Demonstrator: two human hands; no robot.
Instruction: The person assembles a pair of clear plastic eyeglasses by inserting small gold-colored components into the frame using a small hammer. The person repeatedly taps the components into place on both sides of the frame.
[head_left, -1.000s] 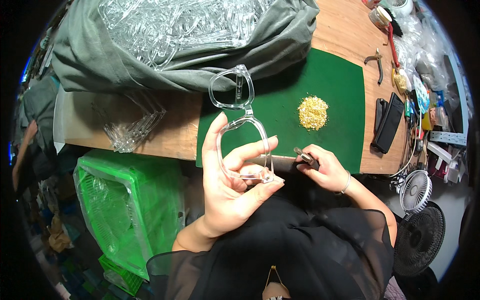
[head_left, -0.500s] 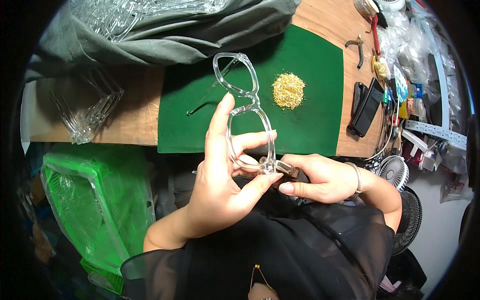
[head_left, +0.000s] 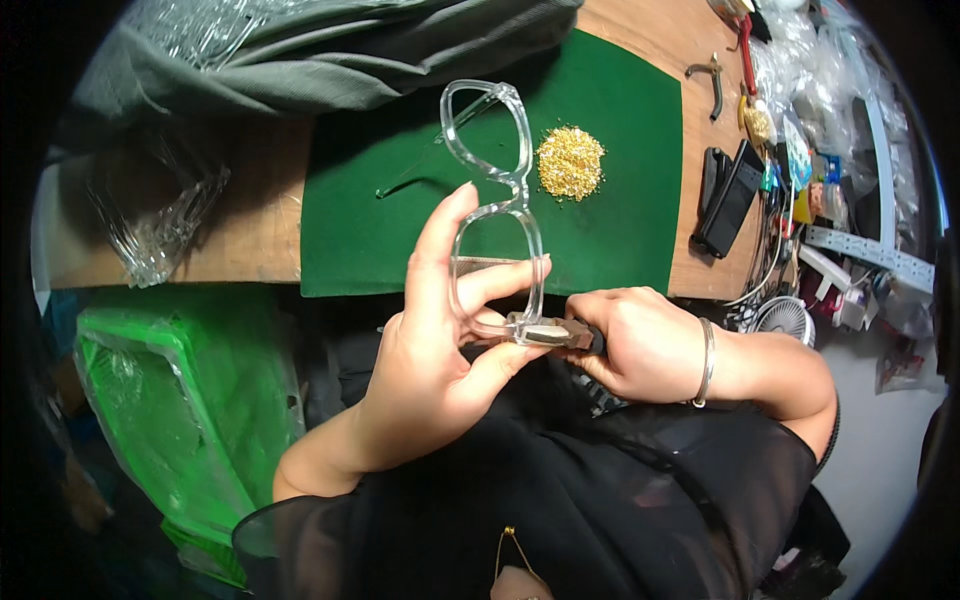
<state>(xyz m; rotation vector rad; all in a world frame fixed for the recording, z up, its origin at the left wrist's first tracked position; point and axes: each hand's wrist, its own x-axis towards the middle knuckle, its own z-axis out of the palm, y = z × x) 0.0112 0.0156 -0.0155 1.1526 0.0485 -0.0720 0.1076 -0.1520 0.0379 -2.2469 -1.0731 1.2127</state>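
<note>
My left hand (head_left: 425, 365) holds a clear plastic eyeglass frame (head_left: 519, 188) upright above the edge of a green mat (head_left: 625, 240). Its thumb and fingers grip the lower end, and one finger points up along the rim. One temple arm stretches back from the frame's top end. My right hand (head_left: 645, 345) is closed round a pair of pliers (head_left: 562, 333), mostly hidden in the palm. Their jaws lie against the hinge corner at the frame's lower end, by my left thumb. On the mat, a heap of small gold-coloured pieces (head_left: 571, 163) sits right of the frame.
Clear frames (head_left: 165, 225) lie on the wooden table at left. Grey cloth (head_left: 330, 65) with more clear frames covers the back left. Right of the mat are a black phone (head_left: 733, 200), dark pliers (head_left: 715, 88) and cables. A green crate (head_left: 190, 380) stands at lower left.
The pliers have moved left onto the frame's hinge corner, and my right hand has turned with its knuckles up. The frame has tilted more upright. The whole view has shifted slightly.
</note>
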